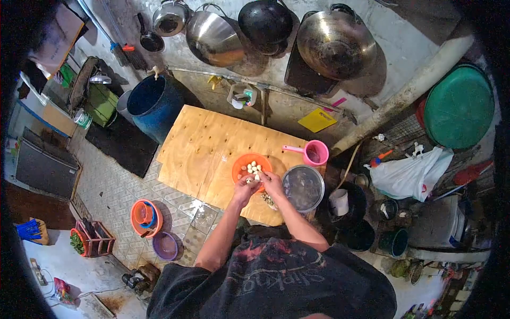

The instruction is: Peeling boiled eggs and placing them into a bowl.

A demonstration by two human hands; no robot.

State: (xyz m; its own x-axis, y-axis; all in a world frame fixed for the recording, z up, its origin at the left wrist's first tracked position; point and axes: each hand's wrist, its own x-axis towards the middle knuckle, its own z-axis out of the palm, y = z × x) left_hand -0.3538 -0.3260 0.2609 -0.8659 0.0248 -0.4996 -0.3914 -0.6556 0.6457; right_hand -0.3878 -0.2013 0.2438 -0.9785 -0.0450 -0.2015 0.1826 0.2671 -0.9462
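Over the near rim of an orange plastic bowl [235, 165], both hands meet around a small whitish egg [257, 177], probably a quail egg. My left hand [244, 190] grips it from the left, and a bit of dark speckled shell shows by its fingertips. The fingers of my right hand [271, 184] pinch at it from the other side. Several peeled eggs [254, 164] lie in the bowl. Beside my right wrist, a small heap of speckled eggshell [268, 199] rests on the plywood tabletop [199, 147]. The fingers partly hide the egg.
Right of the bowl are a round clear-topped container [303, 188] and a pink dipper [316, 153]. A blue barrel [153, 107] stands beyond the table's left end. Basins [146, 218] sit on the tiled floor at left. Woks [336, 44] hang on the wall.
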